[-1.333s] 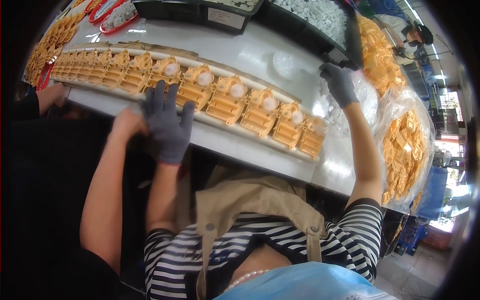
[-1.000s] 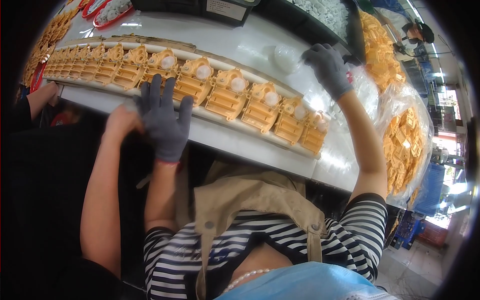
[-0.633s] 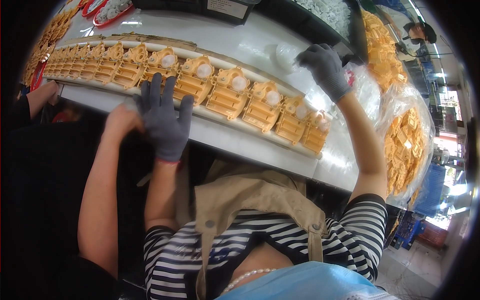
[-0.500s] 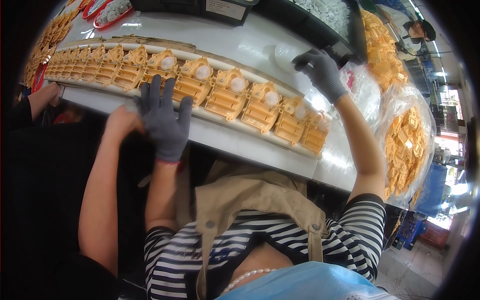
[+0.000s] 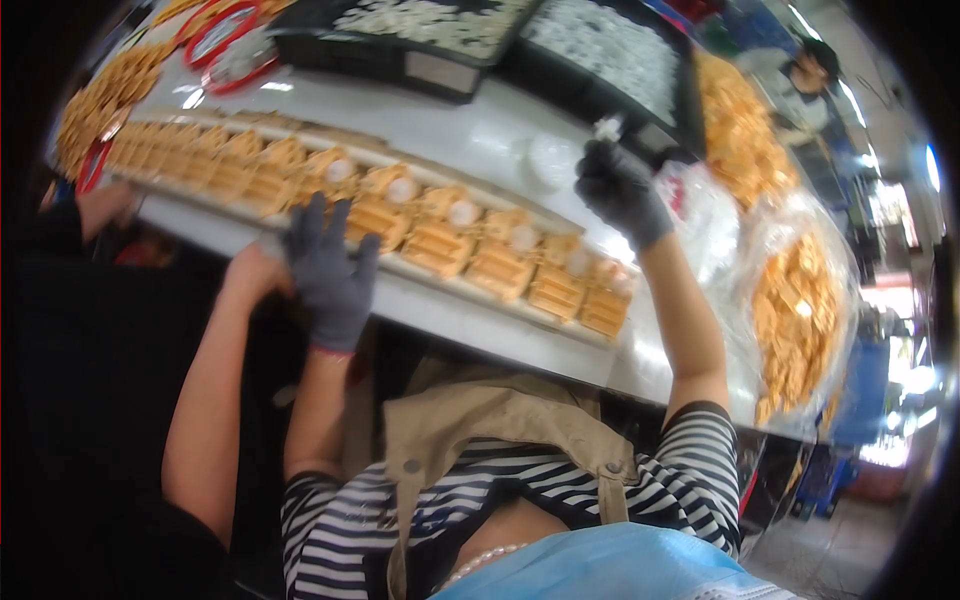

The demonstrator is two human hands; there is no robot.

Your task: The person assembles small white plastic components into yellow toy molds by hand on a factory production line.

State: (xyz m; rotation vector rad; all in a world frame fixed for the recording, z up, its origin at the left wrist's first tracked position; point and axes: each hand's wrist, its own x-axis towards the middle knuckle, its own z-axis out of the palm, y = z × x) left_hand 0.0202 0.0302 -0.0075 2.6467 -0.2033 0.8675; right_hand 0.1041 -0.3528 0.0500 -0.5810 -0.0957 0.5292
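Surface point(image 5: 490, 130): bears row of yellow housings point(image 5: 437, 248). Black bin point(image 5: 575, 95): beyond right hand. Left hand point(image 5: 333, 280): fingers spread, tips overlapping row, nothing visibly held. Right hand point(image 5: 622, 188): now closed, small white piece point(image 5: 607, 128) newly showing at fingertips; pick-up seemingly made.

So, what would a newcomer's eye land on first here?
Probably the long row of yellow plastic parts crossing the table, with the open, grey-gloved left hand at its near edge. Next, the gloved right hand by the right-hand black bin, a small white piece at its fingertips. Farther right sits a clear bag of loose yellow parts.
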